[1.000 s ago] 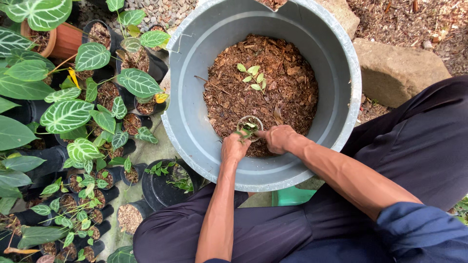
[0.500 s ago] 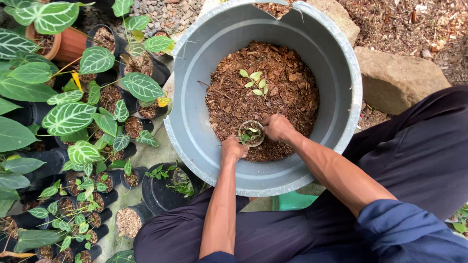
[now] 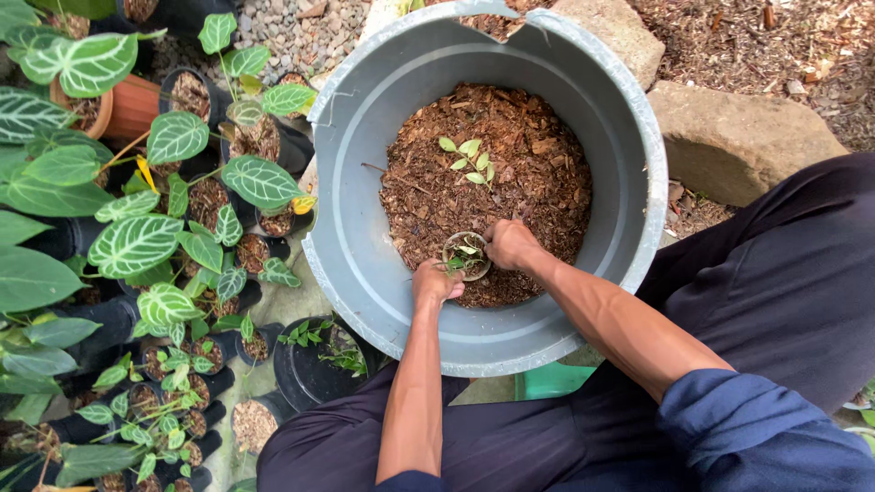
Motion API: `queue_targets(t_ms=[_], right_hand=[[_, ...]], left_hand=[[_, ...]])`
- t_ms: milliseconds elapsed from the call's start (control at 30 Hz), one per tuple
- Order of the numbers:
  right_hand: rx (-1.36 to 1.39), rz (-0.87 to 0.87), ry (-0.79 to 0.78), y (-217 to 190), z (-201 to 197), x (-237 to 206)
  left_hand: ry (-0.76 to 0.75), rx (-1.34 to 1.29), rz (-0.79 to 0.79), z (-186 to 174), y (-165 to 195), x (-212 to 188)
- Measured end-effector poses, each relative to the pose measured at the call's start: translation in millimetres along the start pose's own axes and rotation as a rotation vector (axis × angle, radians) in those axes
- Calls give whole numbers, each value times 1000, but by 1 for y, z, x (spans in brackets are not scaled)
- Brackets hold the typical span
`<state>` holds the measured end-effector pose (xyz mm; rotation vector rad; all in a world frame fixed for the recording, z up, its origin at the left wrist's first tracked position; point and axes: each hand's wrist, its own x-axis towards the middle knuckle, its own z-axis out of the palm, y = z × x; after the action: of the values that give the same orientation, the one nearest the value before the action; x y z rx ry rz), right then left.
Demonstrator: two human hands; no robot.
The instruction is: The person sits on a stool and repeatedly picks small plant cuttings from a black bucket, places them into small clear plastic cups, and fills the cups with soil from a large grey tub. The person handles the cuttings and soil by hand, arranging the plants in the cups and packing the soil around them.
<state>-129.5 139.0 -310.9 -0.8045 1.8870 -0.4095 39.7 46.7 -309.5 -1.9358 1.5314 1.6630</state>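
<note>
A large grey tub holds brown bark mix. Inside it, a small clear pot with a tiny green seedling rests on the mix. My left hand touches the pot's near-left side with curled fingers. My right hand presses against the pot's right side, fingers closed around its rim. A few loose green seedlings lie on the mix farther back.
Many small black pots with white-veined green leaves crowd the ground at left, with a terracotta pot at the back. Gravel lies beyond the tub. Large stones sit at right. My dark-trousered legs flank the tub.
The small pot and both hands have shifted slightly to the right and farther into the tub. The view has also tilted a little.
</note>
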Motion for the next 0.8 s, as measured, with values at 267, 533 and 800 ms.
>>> queue_targets(t_ms=[267,533,800], right_hand=[[189,-40,191,-14,-25,-16],[307,-86,169,-29,-52,-47],[261,-369,354,-38,-113,-112]], left_hand=[[-243,-247,183,-23,8,-20],[-218,-484,328,-14,36,-61],[-334,-756,241,-12,16,-20]])
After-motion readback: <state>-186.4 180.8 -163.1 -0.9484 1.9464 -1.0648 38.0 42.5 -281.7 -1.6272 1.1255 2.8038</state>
